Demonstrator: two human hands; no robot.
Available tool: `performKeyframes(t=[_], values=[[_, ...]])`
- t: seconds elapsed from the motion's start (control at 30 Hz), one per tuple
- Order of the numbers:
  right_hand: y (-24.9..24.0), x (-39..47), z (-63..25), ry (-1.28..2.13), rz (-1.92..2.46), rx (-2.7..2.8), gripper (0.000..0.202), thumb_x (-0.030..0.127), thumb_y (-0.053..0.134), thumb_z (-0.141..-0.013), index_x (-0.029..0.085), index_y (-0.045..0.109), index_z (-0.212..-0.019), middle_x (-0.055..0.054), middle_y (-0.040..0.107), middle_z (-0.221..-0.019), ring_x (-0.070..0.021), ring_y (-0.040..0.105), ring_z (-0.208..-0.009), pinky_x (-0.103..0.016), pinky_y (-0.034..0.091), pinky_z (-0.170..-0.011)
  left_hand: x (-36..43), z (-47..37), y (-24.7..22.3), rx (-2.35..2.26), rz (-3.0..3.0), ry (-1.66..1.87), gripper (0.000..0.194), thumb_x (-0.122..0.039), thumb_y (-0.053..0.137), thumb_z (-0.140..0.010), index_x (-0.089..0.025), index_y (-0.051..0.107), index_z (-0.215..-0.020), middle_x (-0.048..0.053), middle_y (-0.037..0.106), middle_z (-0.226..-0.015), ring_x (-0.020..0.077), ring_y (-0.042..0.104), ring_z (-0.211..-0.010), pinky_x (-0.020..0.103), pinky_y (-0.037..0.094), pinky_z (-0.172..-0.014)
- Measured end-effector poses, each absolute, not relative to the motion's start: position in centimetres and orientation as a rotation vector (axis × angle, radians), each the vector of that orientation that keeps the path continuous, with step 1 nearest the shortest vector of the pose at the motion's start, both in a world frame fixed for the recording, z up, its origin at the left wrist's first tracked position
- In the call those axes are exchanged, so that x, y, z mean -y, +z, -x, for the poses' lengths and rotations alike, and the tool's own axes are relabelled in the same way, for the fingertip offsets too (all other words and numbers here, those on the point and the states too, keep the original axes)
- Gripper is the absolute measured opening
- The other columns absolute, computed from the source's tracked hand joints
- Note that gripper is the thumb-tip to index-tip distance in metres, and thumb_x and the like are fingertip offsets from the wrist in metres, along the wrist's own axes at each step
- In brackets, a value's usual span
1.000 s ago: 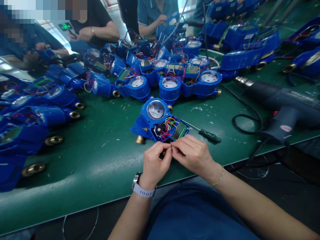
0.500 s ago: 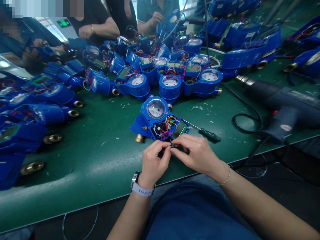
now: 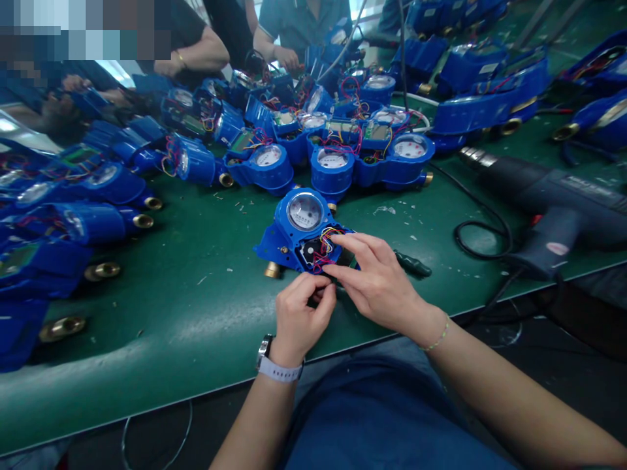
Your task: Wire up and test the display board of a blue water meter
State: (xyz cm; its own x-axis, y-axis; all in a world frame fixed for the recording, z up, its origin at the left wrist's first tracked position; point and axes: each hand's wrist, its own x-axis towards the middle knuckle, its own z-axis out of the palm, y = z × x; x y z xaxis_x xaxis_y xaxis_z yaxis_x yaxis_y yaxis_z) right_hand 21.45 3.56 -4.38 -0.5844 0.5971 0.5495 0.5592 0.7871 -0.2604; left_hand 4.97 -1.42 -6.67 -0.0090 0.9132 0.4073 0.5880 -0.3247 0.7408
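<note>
An opened blue meter (image 3: 289, 222) lies in front of me, its round dial facing up and its wiring bay exposed. My left hand (image 3: 304, 310) is closed in a pinch at the bay's near edge; what its fingertips hold is too small to make out. Over the bay, my right hand (image 3: 375, 277) has its thumb and fingers apart, fingertips at the coloured wires (image 3: 327, 245) and covering much of the circuit board. A screwdriver's dark green handle (image 3: 414, 264) shows just beyond my right hand, its shaft hidden.
Several blue meters with loose wires fill the back and left of the green table (image 3: 196, 326). A heat gun (image 3: 543, 202) with a black cable lies at the right. Other people's hands and arms are across the table.
My right hand has left the pinch beside my left hand, moved up over the wiring bay and spread its fingers. My left hand has hardly moved.
</note>
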Motion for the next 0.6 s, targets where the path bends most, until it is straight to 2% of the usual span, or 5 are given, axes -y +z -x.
performKeyframes(t=[0.17, 0.3, 0.6], values=[[-4.21, -4.02, -21.46, 0.057, 0.842, 2.399, 0.017, 0.016, 0.054, -0.093, 0.018, 0.070, -0.088, -0.011, 0.052, -0.140, -0.0310, 0.040, -0.134, -0.054, 0.031, -0.114, 1.23, -4.99, -6.68, -1.597, -1.918, 1.292, 0.009, -0.015, 0.058, -0.087, -0.019, 0.062, -0.080, -0.002, 0.057, -0.070, 0.0106, 0.052, -0.060, 0.023, 0.043, -0.059], [-4.15, -4.15, -21.53, 0.197, 0.823, 2.381, 0.017, 0.013, 0.054, -0.091, 0.016, 0.070, -0.087, -0.014, 0.053, -0.138, -0.0323, 0.039, -0.135, -0.057, 0.032, -0.113, 1.06, -5.03, -6.75, -1.617, -1.928, 1.295, 0.006, -0.015, 0.059, -0.086, -0.019, 0.061, -0.081, -0.001, 0.059, -0.074, 0.0116, 0.053, -0.065, 0.025, 0.043, -0.061], [-4.70, -4.02, -21.12, 0.357, 0.814, 2.201, 0.013, 0.013, 0.059, -0.088, 0.018, 0.071, -0.084, -0.011, 0.058, -0.129, -0.0308, 0.042, -0.132, -0.055, 0.039, -0.109, 0.88, -5.07, -6.65, -1.630, -1.911, 1.298, 0.006, -0.014, 0.058, -0.083, -0.019, 0.058, -0.081, -0.001, 0.057, -0.076, 0.0116, 0.050, -0.064, 0.024, 0.041, -0.060]])
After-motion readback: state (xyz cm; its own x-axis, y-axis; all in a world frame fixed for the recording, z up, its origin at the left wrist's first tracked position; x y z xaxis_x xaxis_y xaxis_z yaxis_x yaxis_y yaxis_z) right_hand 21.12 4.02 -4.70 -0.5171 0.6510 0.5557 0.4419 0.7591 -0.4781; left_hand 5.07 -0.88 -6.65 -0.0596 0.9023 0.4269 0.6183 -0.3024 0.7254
